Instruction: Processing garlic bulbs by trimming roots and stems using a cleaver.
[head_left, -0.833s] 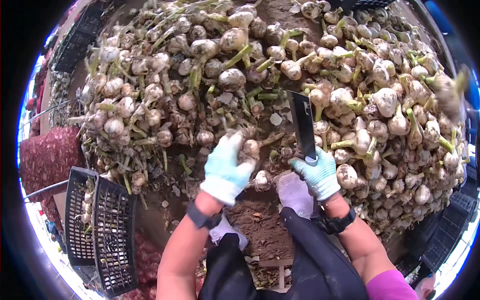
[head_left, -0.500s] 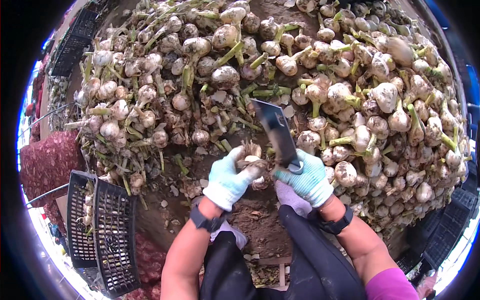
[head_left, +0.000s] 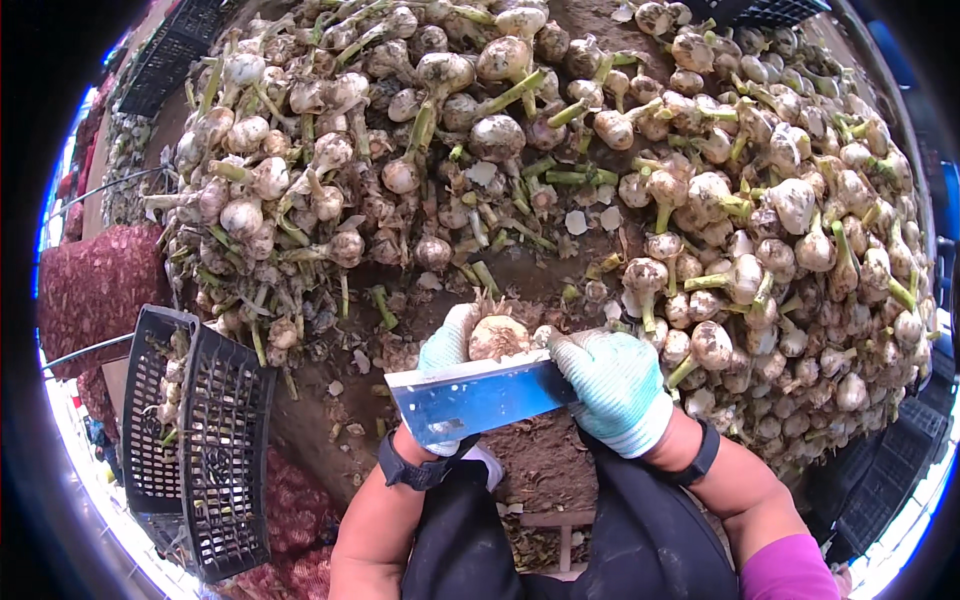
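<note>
My left hand (head_left: 443,350), in a white and pale teal glove, is closed around a garlic bulb (head_left: 498,338) with its rough root end showing. Gripped in my gloved right hand (head_left: 620,390) is a cleaver (head_left: 478,399) with a broad rectangular blade. The blade lies across just below the bulb and hides part of my left hand; whether its edge touches the bulb, I cannot tell. Both hands are close together above my knees.
Soil-streaked garlic with cut stems is heaped at the left (head_left: 330,150) and right (head_left: 790,260). Black plastic crates (head_left: 225,450) stand at lower left, near red mesh sacks (head_left: 100,290). Stem bits and peelings litter the soil (head_left: 400,300) between the heaps.
The cleaver has swung from pointing up and away to lying crosswise, its tip toward the left. The bulb's root end has turned into view. Heaps and crates have shifted slightly in the picture.
</note>
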